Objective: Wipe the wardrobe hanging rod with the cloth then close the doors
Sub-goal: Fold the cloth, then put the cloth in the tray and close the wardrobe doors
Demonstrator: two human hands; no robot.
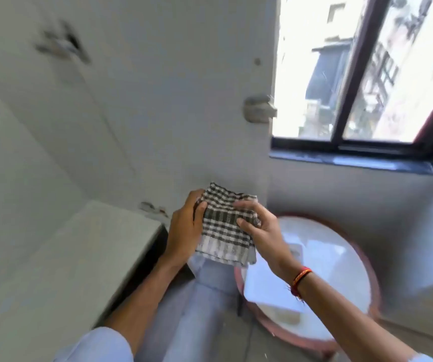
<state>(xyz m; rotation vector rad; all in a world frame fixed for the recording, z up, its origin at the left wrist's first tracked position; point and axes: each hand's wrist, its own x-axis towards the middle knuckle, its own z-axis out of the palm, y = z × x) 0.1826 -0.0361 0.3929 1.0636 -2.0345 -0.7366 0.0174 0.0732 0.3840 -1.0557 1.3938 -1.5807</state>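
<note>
Closest to the lens are the pale blue sleeves point(100, 346) at the bottom edge, forearms running up to the cloth. Left hand point(184, 231) has its fingers point(201, 208) curled around the cloth's left edge, thumb pressed on the front, so it's pinching the fabric. Right hand point(259, 228) has its fingertips point(244, 222) resting on the right side, thumb up near the top, also pinching it; there's a red thread band point(300, 279) on that wrist.

The cloth point(225, 226) is a dark and white checked rag, folded into a thick pad and held in mid-air between both hands, above a round white surface with a reddish rim point(361, 257) and next to a grey ledge point(79, 257). Long axis runs roughly top to bottom, the fringed open edge pointing down toward the camera.

My guess: it's light, floppy and not slippery at all, so it'll sag or unfold unless gripped across the folded layers. Wrapping the pad over a palm looks like the best hold for running along a rod.

No wardrobe, rod or doors are in view, just a plain wall point(131, 100) and a window point(367, 74). Everything's a bit motion-blurred.
</note>
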